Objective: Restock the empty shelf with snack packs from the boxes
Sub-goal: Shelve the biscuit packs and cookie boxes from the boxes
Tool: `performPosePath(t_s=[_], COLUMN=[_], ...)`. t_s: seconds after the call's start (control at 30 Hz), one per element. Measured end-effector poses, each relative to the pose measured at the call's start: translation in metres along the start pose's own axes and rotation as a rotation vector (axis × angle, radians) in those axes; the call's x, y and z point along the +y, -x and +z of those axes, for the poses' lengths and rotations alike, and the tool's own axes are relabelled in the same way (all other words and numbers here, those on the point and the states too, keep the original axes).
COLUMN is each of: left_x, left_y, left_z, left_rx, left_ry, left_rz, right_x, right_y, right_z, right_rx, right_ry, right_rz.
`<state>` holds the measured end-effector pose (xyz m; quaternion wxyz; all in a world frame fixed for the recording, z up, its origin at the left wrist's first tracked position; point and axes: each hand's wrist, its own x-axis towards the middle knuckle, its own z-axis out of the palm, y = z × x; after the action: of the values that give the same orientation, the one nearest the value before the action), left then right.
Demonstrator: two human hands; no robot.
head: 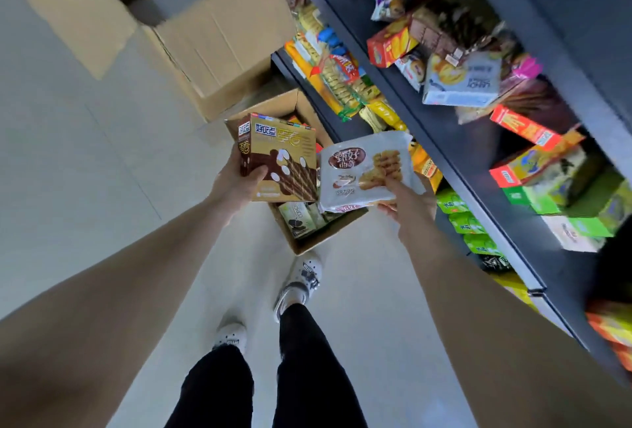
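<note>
Your left hand (236,181) grips a brown box (280,157), thumb curled over its front and fingers apparently behind it. Your right hand (407,202) pinches the lower edge of a white pack (359,171), thumb on top. Both are held side by side above the open carton (318,239), with the shelf (444,126) beyond your right fingers.

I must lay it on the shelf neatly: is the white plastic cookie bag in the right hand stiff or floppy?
The white plastic cookie bag probably holds its shape fairly well: it looks flat though the right hand grips only one corner. Its smooth film may slip. Printed biscuits suggest fragile contents.
</note>
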<state>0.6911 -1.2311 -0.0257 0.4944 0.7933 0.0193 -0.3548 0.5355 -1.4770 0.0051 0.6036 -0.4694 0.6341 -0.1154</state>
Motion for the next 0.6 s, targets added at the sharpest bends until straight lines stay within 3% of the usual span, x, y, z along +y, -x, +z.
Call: performPosePath(t_s=[0.2,0.6], left_x=[0.048,0.185], left_y=[0.085,0.254], left_z=[-0.027,-0.031], left_rx=[-0.139,-0.394], left_ry=[0.002,-0.086], left_rz=[0.164,0.592], right_x=[-0.019,-0.052], right_y=[0.121,0.316], right_z=[-0.060,-0.225], right_rx=[-0.012,0.024], right_ry=[-0.218,-0.361], right_rz=[-0.118,-0.378])
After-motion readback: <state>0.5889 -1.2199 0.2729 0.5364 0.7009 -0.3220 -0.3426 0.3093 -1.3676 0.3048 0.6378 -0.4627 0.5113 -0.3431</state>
